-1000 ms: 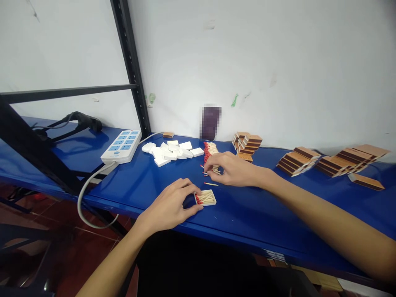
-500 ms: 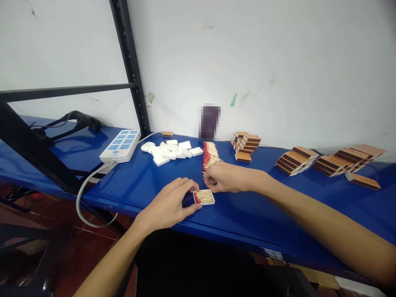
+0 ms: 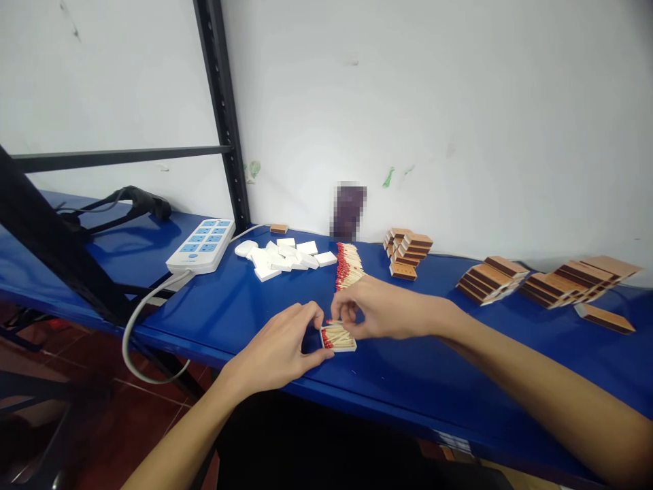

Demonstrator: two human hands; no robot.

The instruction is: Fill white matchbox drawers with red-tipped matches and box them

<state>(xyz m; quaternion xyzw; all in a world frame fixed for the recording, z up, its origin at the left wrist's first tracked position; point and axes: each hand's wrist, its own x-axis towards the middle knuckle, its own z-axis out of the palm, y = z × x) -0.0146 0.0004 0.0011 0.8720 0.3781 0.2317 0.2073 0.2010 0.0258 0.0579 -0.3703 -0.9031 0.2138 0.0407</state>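
Note:
A small white matchbox tray (image 3: 348,349) lies near the front of the blue table, filled with red-tipped matches (image 3: 337,335). My left hand (image 3: 290,340) grips its left end between thumb and fingers. Over the tray's far side is my right hand (image 3: 360,309), its fingers pinched on matches (image 3: 332,322) whose red tips stick out to the left. Just behind that hand lies a long heap of loose matches (image 3: 348,262), red heads mostly to the left; the hand hides its near end.
White trays (image 3: 280,258) are piled left of the heap. Stacked matchbox sleeves (image 3: 408,252) stand behind right, with more stacks (image 3: 490,279) further right and a single sleeve (image 3: 605,318). A power strip (image 3: 201,245) with a cable sits left, beside a black shelf post (image 3: 224,109).
My right hand has come from the match heap toward me, over the tray, with matches in its fingers. My left hand keeps its hold on the tray. The view has tilted slightly.

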